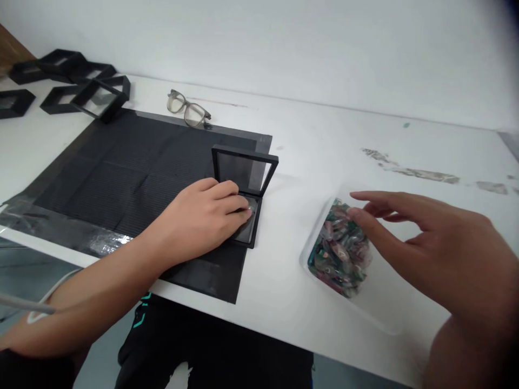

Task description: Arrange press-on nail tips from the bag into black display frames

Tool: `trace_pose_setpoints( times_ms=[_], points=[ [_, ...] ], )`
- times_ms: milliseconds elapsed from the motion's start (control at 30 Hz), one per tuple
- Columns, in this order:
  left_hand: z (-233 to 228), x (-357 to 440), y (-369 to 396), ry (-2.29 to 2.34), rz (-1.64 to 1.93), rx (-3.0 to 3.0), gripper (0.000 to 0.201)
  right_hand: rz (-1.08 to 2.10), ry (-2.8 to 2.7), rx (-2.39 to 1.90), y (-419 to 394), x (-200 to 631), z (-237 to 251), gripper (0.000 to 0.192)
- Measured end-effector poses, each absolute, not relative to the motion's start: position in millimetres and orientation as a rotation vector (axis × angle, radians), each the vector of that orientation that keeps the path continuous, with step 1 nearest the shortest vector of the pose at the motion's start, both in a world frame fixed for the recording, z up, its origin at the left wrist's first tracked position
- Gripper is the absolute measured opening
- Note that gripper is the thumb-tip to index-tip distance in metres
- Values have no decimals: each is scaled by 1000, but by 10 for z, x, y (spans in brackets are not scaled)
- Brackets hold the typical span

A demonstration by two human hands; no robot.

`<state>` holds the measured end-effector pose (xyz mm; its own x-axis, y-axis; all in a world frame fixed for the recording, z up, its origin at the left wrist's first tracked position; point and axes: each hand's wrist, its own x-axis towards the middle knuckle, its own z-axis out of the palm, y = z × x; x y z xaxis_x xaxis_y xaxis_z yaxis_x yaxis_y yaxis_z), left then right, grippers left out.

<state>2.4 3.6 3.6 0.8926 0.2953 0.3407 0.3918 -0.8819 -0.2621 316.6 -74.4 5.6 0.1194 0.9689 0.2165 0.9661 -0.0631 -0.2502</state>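
Note:
An opened black display frame [258, 219] with clear film panes stands at the right edge of the black ribbed mat, one half lying flat and the other raised upright. My left hand [211, 213] lies over the flat half, fingers bent and pressed together on its film. A tiny reddish spot shows by its fingertips; I cannot make out what it is. Over a clear plastic box [305, 258] full of small, shiny, multicoloured wrapped pieces [340, 251] hovers my right hand [421, 243], thumb and forefinger apart and nothing visible between them. That hand hides the box's right side.
Several more black frames [99, 100] lie at the back left, some stacked. Eyeglasses [188, 109] rest behind the black mat [133, 167]. A white wall [284, 48] bounds the table's back, and grey scuffs [425, 174] mark its right side. A cable [24, 305] crosses my left forearm.

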Motion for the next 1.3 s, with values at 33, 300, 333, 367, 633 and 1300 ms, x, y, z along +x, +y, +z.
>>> trace_pose_setpoints(
  times_ms=[33, 300, 333, 367, 633, 1300],
  points=[
    [33, 23, 40, -523, -416, -2725, 14, -5, -1886, -2070, -746, 3160, 60, 45],
    [-20, 72, 21, -774, -472, -2641, 14, -28, -1870, -2147, -756, 3067, 129, 46],
    [-23, 75, 21, -780, -488, -2635, 15, -31, -1866, -2142, -756, 3061, 132, 48],
    [-23, 77, 20, -783, -518, -2630, 16, -34, -1860, -2133, -755, 3060, 132, 48],
    [68, 69, -47, -675, -1036, -2725, 9, -86, -1916, -2288, -748, 3076, 142, 33],
    [-39, 329, -286, -244, -660, -3260, 33, 742, -1994, -1878, -835, 2968, 193, 32]
  ],
)
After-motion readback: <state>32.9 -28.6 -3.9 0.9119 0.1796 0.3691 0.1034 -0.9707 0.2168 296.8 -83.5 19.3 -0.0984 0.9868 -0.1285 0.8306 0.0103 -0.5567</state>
